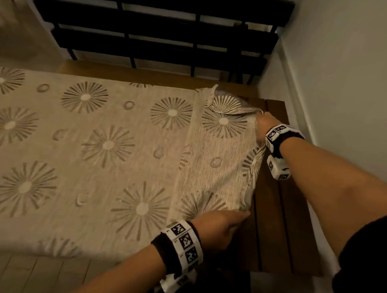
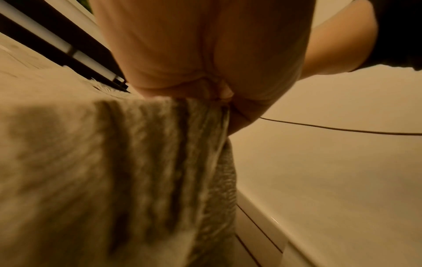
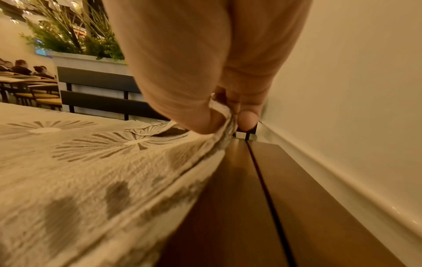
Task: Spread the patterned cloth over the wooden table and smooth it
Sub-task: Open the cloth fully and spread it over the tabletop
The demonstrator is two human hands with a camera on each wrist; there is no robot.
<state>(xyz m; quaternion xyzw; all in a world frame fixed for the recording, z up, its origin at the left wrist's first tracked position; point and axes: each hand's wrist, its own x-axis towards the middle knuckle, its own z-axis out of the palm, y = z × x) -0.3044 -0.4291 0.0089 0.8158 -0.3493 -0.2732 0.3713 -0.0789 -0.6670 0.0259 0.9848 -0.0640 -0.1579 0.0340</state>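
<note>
Head view | black railing (image 1: 161, 35) behind wooden table (image 1: 271, 214) | wall (image 1: 344, 64) right

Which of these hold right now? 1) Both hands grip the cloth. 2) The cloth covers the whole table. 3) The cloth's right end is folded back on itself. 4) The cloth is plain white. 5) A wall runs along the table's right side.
1) True: the left hand and right hand each pinch the cloth edge.
2) False: bare slats of the table show on the right.
3) True.
4) False: it is beige with sunburst motifs.
5) True: the wall is there.
</note>
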